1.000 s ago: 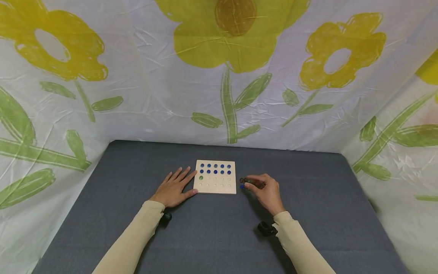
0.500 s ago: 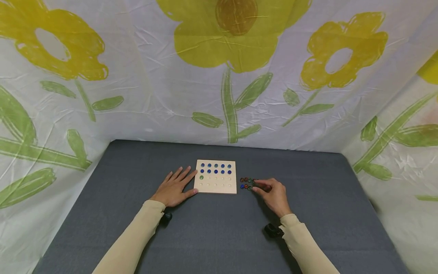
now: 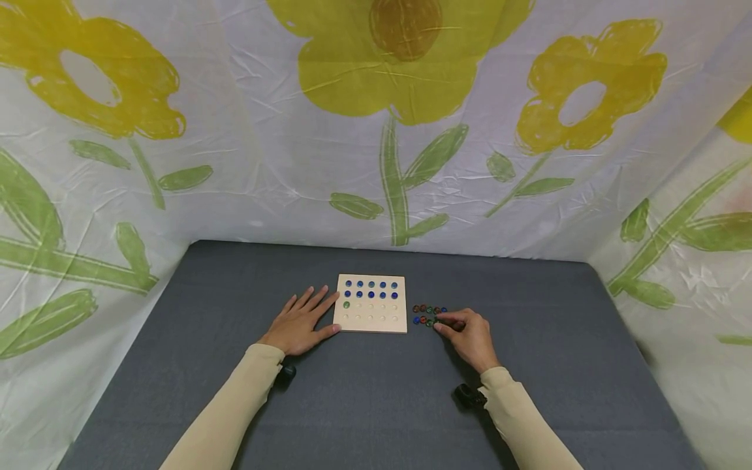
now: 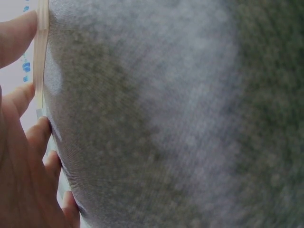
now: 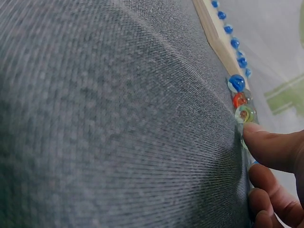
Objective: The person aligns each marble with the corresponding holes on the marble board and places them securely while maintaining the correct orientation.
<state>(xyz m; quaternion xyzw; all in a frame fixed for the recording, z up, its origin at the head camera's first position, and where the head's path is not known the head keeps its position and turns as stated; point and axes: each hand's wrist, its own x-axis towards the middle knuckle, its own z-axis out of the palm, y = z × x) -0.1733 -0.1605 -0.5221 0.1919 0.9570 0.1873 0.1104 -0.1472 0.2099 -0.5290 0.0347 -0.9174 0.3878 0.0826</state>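
Observation:
A pale wooden board (image 3: pixel 371 323) lies on the table. Its two far rows hold blue marbles, and one green marble (image 3: pixel 346 305) sits at the left of the third row; the other hollows are bare. My left hand (image 3: pixel 296 326) lies with fingers spread, thumb and forefinger touching the board's left edge. To the board's right are two short rows of loose marbles (image 3: pixel 423 320), red, green and blue. At their near right end my right hand (image 3: pixel 470 336) pinches a greenish marble, mostly hidden by thumb and fingers. In the right wrist view the thumb (image 5: pixel 270 145) covers part of it.
Dark grey cloth covers the table (image 3: pixel 376 405). A white curtain (image 3: pixel 264 163) printed with yellow flowers hangs behind and at the sides. A small black camera is worn at each wrist, at the cuffs of the beige sleeves (image 3: pixel 226 411).
My right hand has moved right from the board side of the loose marbles, uncovering both rows, and then slightly nearer at their right end. My left hand has stayed put.

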